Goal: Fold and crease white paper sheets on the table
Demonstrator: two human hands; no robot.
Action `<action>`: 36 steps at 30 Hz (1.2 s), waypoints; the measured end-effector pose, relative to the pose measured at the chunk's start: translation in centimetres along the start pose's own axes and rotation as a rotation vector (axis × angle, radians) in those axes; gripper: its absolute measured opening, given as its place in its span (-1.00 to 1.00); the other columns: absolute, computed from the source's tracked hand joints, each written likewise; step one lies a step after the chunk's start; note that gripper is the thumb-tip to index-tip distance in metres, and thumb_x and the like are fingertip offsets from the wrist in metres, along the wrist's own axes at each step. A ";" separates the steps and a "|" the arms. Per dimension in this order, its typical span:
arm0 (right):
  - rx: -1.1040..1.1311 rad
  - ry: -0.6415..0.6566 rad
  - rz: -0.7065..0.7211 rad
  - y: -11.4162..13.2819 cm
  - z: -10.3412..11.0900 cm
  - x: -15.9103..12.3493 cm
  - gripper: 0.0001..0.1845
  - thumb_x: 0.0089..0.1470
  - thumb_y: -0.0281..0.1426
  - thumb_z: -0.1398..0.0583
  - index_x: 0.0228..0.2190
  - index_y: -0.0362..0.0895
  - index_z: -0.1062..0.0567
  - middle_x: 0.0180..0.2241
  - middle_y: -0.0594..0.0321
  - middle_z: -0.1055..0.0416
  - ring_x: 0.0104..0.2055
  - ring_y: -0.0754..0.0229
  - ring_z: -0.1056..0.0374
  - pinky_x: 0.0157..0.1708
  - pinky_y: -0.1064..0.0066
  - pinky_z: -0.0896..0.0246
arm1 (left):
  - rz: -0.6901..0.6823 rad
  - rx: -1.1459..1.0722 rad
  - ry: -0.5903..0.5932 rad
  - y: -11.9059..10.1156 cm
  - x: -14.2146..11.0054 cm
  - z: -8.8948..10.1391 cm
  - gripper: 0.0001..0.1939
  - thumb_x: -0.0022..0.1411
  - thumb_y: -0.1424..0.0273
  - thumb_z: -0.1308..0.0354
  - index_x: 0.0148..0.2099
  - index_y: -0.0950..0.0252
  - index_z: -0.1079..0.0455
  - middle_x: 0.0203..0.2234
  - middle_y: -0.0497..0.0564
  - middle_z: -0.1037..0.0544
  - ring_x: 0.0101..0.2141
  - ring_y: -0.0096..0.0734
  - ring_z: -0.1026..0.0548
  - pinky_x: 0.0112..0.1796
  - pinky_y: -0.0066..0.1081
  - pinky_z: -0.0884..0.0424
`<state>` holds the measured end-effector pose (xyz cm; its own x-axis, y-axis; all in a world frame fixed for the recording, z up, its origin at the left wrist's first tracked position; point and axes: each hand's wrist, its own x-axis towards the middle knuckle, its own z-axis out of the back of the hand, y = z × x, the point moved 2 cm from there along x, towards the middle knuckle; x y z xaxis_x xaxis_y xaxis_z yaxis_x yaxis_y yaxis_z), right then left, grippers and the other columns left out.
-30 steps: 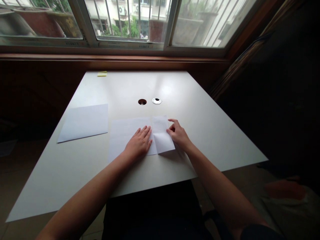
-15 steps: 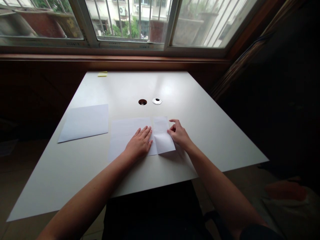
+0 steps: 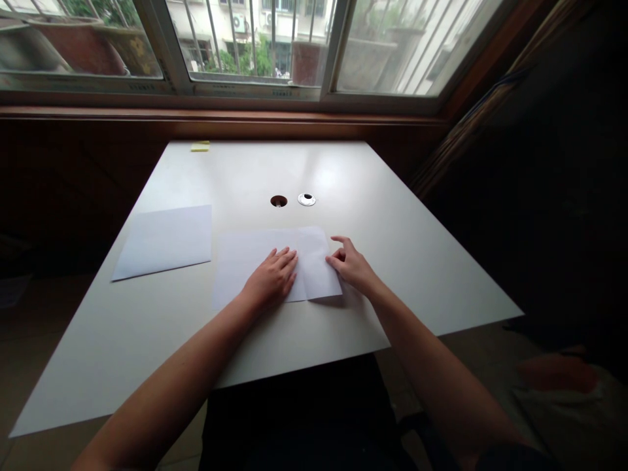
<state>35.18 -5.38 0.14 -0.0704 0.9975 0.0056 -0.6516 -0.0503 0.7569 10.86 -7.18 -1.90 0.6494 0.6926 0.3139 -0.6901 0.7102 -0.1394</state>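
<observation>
A white sheet of paper (image 3: 245, 252) lies in front of me on the white table (image 3: 314, 347). My left hand (image 3: 271, 278) rests flat on its middle, fingers stretched out. At the sheet's right edge, my right hand (image 3: 349, 265) has thumb and fingertips closed on the paper, with the index finger bent above. A faint upright crease runs through the sheet just right of my left hand. The lower right corner stands slightly off the table and casts a shadow.
To the left lies another stack or sheet of white paper (image 3: 164, 242). Beyond the sheet are a round hole (image 3: 279, 201) in the tabletop and a white ring-shaped cover (image 3: 307, 199). A yellow sticky-note pad (image 3: 200, 146) sits at the far left edge, below the window.
The right part of the sheet has opened out at its far edge, so the narrow flap and gap there are gone. Both hands stay nearly in place.
</observation>
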 end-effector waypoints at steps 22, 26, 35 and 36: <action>0.017 -0.159 0.074 -0.3 -0.7 0.6 -0.55 0.07 -0.39 -0.16 0.03 -0.06 -0.36 -0.42 0.35 -0.35 -0.38 0.20 -0.33 -0.28 0.37 -0.22 | 0.047 -0.023 0.036 -1.6 -0.1 -0.8 -0.47 0.44 0.33 0.13 0.34 0.47 -0.16 0.31 0.26 -0.19 0.34 -0.14 -0.10 0.31 -0.08 -0.07; -0.007 -0.149 0.076 -0.5 -0.7 0.1 -0.54 0.07 -0.41 -0.14 0.04 -0.05 -0.33 -0.43 0.36 -0.33 -0.39 0.18 -0.32 -0.28 0.36 -0.20 | 0.050 -0.005 0.047 -1.6 0.0 -1.0 -0.47 0.44 0.33 0.15 0.35 0.48 -0.14 0.33 0.25 -0.16 0.34 -0.14 -0.08 0.31 -0.09 -0.04; -0.017 -0.147 0.017 -1.1 -0.4 0.2 -0.52 0.05 -0.41 -0.15 0.04 -0.03 -0.29 -0.43 0.38 -0.34 -0.38 0.18 -0.34 -0.27 0.36 -0.19 | 0.049 0.001 0.053 -1.4 0.0 -1.1 -0.47 0.45 0.32 0.14 0.35 0.48 -0.14 0.34 0.25 -0.15 0.34 -0.13 -0.08 0.32 -0.10 -0.03; -0.020 -0.139 0.011 -1.1 -0.3 0.2 -0.51 0.05 -0.40 -0.16 0.05 -0.03 -0.28 -0.43 0.38 -0.35 -0.37 0.18 -0.34 -0.26 0.36 -0.19 | 0.048 0.000 0.050 -1.4 0.0 -1.1 -0.47 0.44 0.32 0.14 0.35 0.48 -0.15 0.33 0.25 -0.16 0.34 -0.12 -0.08 0.32 -0.10 -0.03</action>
<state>35.63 -5.16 -0.91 0.0268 0.9940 0.1057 -0.6663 -0.0611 0.7432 12.17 -8.04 -2.73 0.6307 0.7314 0.2594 -0.7209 0.6759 -0.1529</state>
